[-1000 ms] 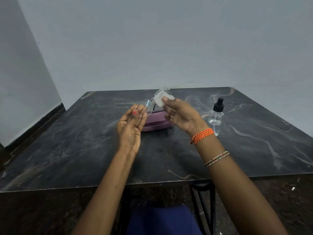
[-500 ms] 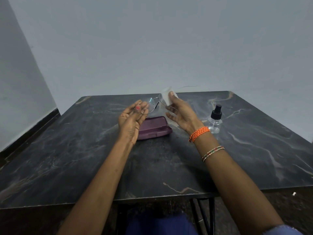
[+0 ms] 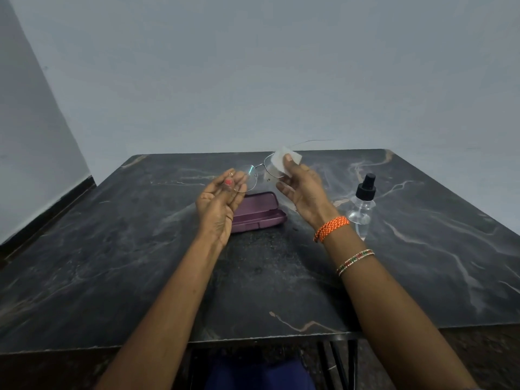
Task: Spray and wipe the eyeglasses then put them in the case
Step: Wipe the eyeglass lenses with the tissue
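Left hand [image 3: 218, 204] had a narrow grip on the thin wire-rimmed eyeglasses [image 3: 257, 174], held above the surface [image 3: 112, 263], dark marble-patterned slab; right hand [image 3: 302, 190] pinched a small white square cloth [image 3: 282, 161] onto the far lens. Below both grips lay the oblong purple case [image 3: 259, 213], lid closed, matte. Clear rounded spray bottle [image 3: 363, 206] with black nozzle stood upright right of the right-hand grip.

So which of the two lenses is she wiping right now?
The lens at her right hand, under the white cloth. The other lens, by her left hand, is bare.
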